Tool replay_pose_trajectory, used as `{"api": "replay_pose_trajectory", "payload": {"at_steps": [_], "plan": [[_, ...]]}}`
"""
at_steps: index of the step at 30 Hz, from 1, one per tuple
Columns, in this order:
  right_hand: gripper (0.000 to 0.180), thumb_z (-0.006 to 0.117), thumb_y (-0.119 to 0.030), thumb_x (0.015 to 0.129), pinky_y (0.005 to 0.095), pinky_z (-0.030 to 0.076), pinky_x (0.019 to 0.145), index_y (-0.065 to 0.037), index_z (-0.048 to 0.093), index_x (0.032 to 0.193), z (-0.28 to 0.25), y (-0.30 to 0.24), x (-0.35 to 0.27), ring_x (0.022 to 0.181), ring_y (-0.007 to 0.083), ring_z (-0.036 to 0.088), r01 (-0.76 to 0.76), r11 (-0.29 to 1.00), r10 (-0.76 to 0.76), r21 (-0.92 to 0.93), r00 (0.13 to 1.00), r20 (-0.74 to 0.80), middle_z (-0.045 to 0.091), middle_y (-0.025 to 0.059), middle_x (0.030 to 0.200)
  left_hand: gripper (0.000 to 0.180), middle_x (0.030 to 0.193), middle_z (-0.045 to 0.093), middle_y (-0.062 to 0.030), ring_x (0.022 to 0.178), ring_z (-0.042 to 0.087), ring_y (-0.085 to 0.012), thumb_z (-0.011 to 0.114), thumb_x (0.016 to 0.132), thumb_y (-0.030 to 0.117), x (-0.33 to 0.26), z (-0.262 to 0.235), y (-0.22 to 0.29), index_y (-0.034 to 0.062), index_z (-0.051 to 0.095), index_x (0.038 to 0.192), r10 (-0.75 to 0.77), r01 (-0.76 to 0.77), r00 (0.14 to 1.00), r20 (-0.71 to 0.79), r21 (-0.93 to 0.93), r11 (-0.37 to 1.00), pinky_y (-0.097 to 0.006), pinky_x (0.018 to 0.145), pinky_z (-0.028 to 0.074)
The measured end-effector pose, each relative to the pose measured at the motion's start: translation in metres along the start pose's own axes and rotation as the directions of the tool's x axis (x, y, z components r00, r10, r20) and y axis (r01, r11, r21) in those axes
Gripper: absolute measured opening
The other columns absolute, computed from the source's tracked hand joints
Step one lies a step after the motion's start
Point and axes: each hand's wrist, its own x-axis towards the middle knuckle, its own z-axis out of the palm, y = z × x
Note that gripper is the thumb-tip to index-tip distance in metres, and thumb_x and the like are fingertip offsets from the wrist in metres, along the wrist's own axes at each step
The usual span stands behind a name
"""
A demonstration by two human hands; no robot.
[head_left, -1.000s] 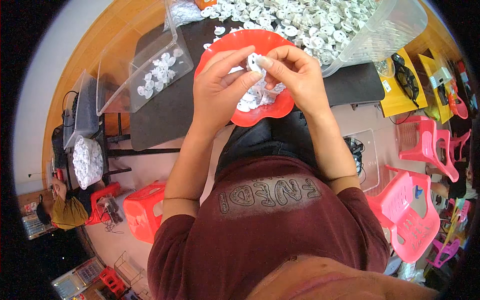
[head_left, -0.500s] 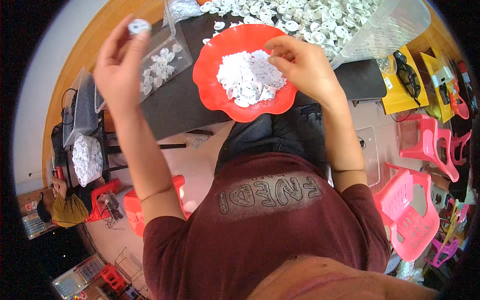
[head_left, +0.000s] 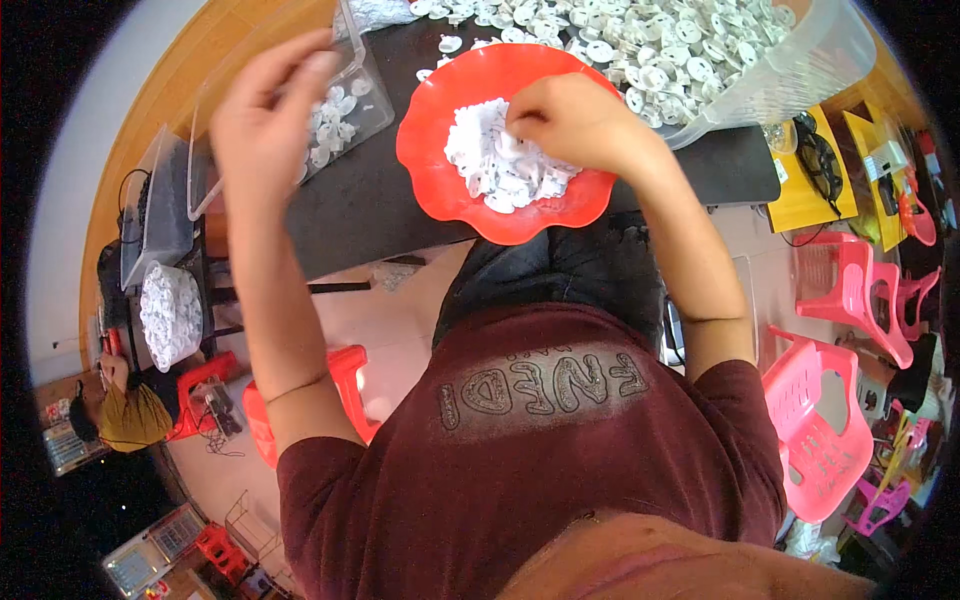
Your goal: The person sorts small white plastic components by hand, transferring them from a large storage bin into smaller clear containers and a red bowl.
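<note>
My left hand (head_left: 265, 115) hovers over the clear plastic tray (head_left: 378, 112) at the left, its thumb and fingers apart with nothing visible between them. Small white plastic pieces (head_left: 330, 130) lie in that tray. My right hand (head_left: 580, 125) reaches into the red wavy-rimmed bowl (head_left: 430, 165), its fingers curled together at the heap of small white pieces (head_left: 500, 180). Whatever its fingertips pinch is hidden. A large spread of round white plastic parts (head_left: 690, 60) covers the table's far right.
A clear plastic bin (head_left: 800, 65) lies tipped at the right of the dark table (head_left: 345, 225). Pink chairs (head_left: 825, 430) stand on the right, a red stool (head_left: 350, 385) at the left. Another person (head_left: 135, 415) sits far left, near a white bag (head_left: 170, 315).
The round white disc has left my left hand, which has moved slightly right over the tray. My right hand has moved left and down to the heap, its fingers closing.
</note>
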Motion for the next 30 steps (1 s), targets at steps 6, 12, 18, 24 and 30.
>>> {"api": "replay_pose_trajectory", "payload": {"at_steps": [6, 12, 18, 24, 30], "plan": [[0.020, 0.068, -0.022, 0.086, 0.0286, 0.047, 0.050, -0.002, 0.068, 0.083, -0.025, -0.023, -0.006, 0.053, 0.0110, 0.057, -0.219, 0.856, 0.216, 0.468, 0.975, 0.060, 0.061, 0.0043, 0.063, 0.037, 0.101, 0.067, -0.0140, 0.087, 0.065, -0.0176, 0.074, 0.081, 0.016, -0.046, 0.078, 0.025, 0.0044, 0.065, 0.116, 0.012, 0.062, 0.922, 0.388, -0.179, 0.982, -0.031, 0.075, 0.054], [0.018, 0.064, -0.018, 0.088, 0.0294, 0.049, 0.052, 0.000, 0.069, 0.089, -0.023, -0.019, -0.008, 0.059, 0.0154, 0.061, -0.267, 0.828, 0.306, 0.492, 0.952, 0.001, 0.064, 0.0069, 0.069, 0.036, 0.105, 0.067, -0.0104, 0.097, 0.065, -0.0207, 0.072, 0.084, 0.013, -0.045, 0.093, 0.001, 0.0003, 0.063, 0.116, -0.209, 0.373, 0.879, 0.430, -0.343, 0.862, -0.031, 0.087, 0.052], [0.017, 0.059, -0.006, 0.076, 0.0446, 0.052, 0.076, -0.001, 0.069, 0.088, 0.004, 0.000, -0.010, 0.084, 0.0370, 0.065, -0.020, 0.916, 0.082, -0.400, 0.987, 0.137, 0.067, 0.0201, 0.084, 0.030, 0.116, 0.060, -0.0161, 0.107, 0.061, -0.0264, 0.055, 0.095, 0.008, -0.045, 0.087, -0.010, -0.0070, 0.052, 0.121, -0.294, 0.591, 0.781, 0.551, -0.804, 0.063, -0.032, 0.099, 0.050], [0.016, 0.058, -0.004, 0.073, 0.0452, 0.053, 0.072, 0.000, 0.068, 0.085, 0.004, -0.008, -0.005, 0.083, 0.0366, 0.066, -0.009, 0.902, 0.133, -0.431, 0.957, 0.258, 0.067, 0.0193, 0.083, 0.029, 0.118, 0.057, -0.0194, 0.110, 0.058, -0.0281, 0.049, 0.099, 0.014, -0.053, 0.093, -0.007, -0.0056, 0.049, 0.121, -0.212, 0.561, 0.746, 0.632, -0.767, -0.313, -0.034, 0.100, 0.050], [0.018, 0.066, -0.015, 0.083, 0.0307, 0.052, 0.063, 0.003, 0.066, 0.087, -0.014, -0.012, -0.014, 0.067, 0.0187, 0.066, -0.240, 0.868, 0.257, 0.434, 0.966, 0.019, 0.067, 0.0127, 0.075, 0.032, 0.115, 0.059, -0.0150, 0.110, 0.058, -0.0256, 0.057, 0.096, 0.019, -0.058, 0.096, -0.001, -0.0035, 0.054, 0.119, -0.276, 0.568, 0.745, 0.607, -0.795, -0.215, -0.033, 0.097, 0.050]]}}
